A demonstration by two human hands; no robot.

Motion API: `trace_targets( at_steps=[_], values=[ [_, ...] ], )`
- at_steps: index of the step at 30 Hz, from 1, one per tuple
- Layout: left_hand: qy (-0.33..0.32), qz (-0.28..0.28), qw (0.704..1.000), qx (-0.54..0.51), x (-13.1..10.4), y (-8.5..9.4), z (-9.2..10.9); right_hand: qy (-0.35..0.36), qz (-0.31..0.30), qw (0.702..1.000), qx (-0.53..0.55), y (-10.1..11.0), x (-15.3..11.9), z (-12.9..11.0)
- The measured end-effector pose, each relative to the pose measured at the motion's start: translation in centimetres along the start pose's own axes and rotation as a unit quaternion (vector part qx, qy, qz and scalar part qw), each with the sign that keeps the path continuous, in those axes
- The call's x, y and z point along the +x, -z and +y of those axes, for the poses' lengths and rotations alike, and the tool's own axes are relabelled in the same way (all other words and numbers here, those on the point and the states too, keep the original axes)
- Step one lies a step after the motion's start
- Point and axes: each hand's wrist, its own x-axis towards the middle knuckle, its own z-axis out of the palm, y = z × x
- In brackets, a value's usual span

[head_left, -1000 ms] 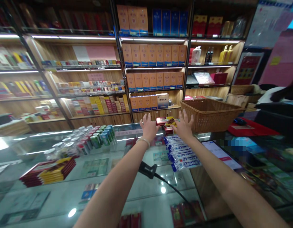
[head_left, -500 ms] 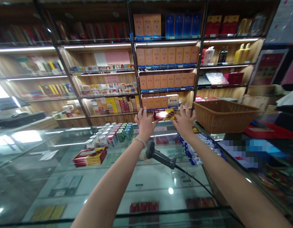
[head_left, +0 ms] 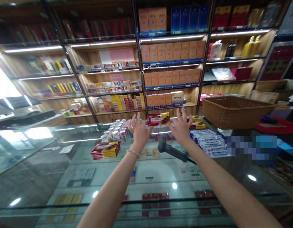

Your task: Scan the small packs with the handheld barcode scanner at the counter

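Between my two hands, a red and yellow packet of chocolate wafers (head_left: pixel 158 119) is held up above the glass counter, its printed front facing me. My left hand (head_left: pixel 140 129) pinches its left end, the other fingers spread. At the right end, my right hand (head_left: pixel 181 127) grips it with thumb and finger, the remaining fingers raised. Below lies a black handheld scanner (head_left: pixel 172 149) with its cable. A stack of similar packets (head_left: pixel 105 150) rests on the counter to the left. More red and yellow packets (head_left: pixel 197 122) lie beyond my right hand.
Rows of cans (head_left: pixel 116 130) stand behind the left stack. Blue and white packets (head_left: pixel 209 142) lie right of the scanner. A brown wicker basket (head_left: pixel 236 114) sits at the right. The glass counter (head_left: pixel 151 177) spans the front, with shelves of boxes (head_left: pixel 172 79) behind.
The view has shifted, so the counter goods appear farther right. The packet between my hands sits slightly lower and farther left in view, and more packets show beyond my right hand.
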Motion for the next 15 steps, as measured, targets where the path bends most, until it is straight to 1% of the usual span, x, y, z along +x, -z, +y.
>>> trace_targets(
  at_steps=[4,8,13,15],
  values=[
    [0.009,0.003,1.0,-0.004,-1.3,-0.7,-0.7,0.005,0.004,1.0,0.01,-0.3,-1.3,-0.3],
    [0.003,-0.006,1.0,-0.014,-2.3,-1.3,-1.0,-0.012,-0.013,1.0,0.009,-0.9,-2.4,-0.2],
    [0.0,-0.017,1.0,-0.025,-3.1,-1.2,-1.3,-0.026,-0.038,0.998,0.044,-1.2,-3.1,-0.2],
    [0.002,-0.018,1.0,-0.024,-3.2,-1.1,-1.3,-0.048,-0.048,0.995,0.077,-1.2,-3.1,-0.2]
  ],
)
